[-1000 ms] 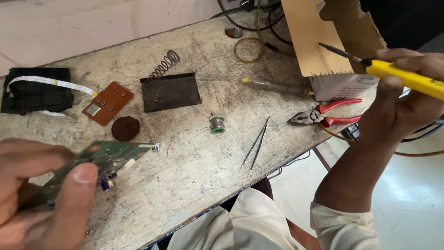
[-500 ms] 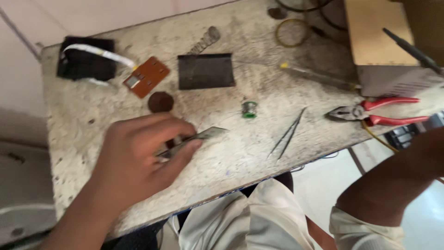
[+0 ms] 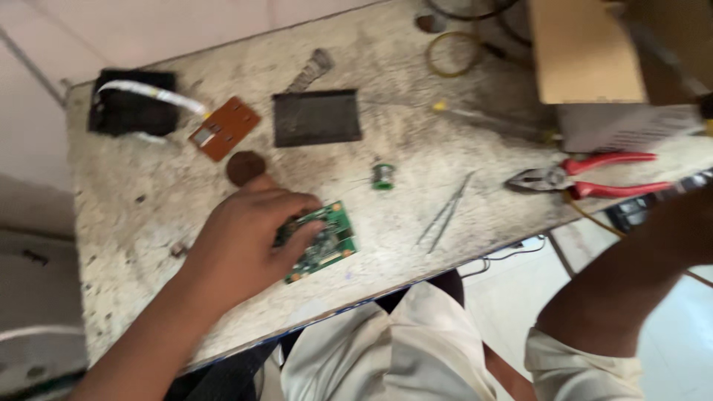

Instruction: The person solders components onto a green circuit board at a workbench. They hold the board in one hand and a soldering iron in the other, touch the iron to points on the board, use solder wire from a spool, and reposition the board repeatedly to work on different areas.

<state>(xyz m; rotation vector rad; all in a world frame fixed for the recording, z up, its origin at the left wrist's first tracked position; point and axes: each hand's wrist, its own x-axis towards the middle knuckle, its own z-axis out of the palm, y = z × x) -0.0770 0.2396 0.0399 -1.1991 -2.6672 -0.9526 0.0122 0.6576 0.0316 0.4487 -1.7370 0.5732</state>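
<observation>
- A person's left hand (image 3: 249, 241) presses a small green circuit board (image 3: 327, 241) flat onto a worn, speckled table (image 3: 148, 223), fingers (image 3: 301, 223) curled together over the board's left half, thumb tip pointing up toward a dark round disc (image 3: 246, 166).
- The circuit board lies near the table's front edge, its right half showing bare past the fingers; whether it is gripped or only pinned down is hard to tell through the blur.
- The right forearm (image 3: 631, 289) rises at the right of the frame; its hand runs out of view, so nothing can be said of those fingers.
- Right of the circuit board lie a pair of tweezers (image 3: 445, 212); further right, red-handled pliers (image 3: 594, 177) sit near a cardboard box (image 3: 587, 52).
- Up and right of the circuit board stands a small green spool (image 3: 382, 176); further up, a dark rectangular pad (image 3: 316, 117) and, left of that, a brown board (image 3: 224, 128) beside a black case with a white ribbon cable (image 3: 134, 111).
- Judged from this: steadying the board well would mean flat, even pressure at its edges, fingertips kept off the components, and the exposed half left free so any tool has room to reach it.
</observation>
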